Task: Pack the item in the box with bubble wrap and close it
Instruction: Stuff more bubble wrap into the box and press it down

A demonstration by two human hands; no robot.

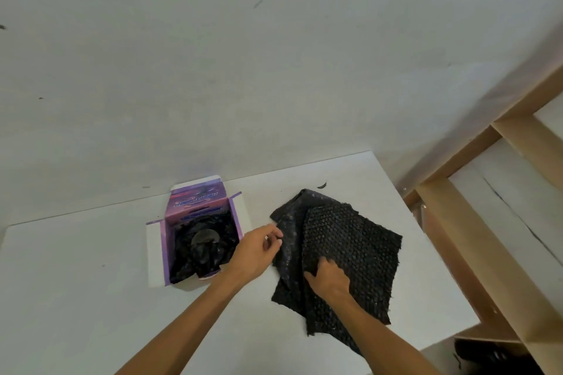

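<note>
On the table (pixel 91 283), black bubble wrap (pixel 350 246) sheets, light, floppy & best taken at an edge, lie long axis near-to-far under the right hand (pixel 330 280) pressing flat, left hand (pixel 259 248) pinching their left edge, w/ open purple box (pixel 198 210) (item already inside) left of that pinch.

On the table (pixel 76 298) before you, the open box (pixel 199 234) sits at eleven o'clock with the wrapped item (pixel 204 245) inside, the bubble wrap sheets (pixel 344 256) lie at one o'clock, well apart from it, and your hands rest between.
</note>
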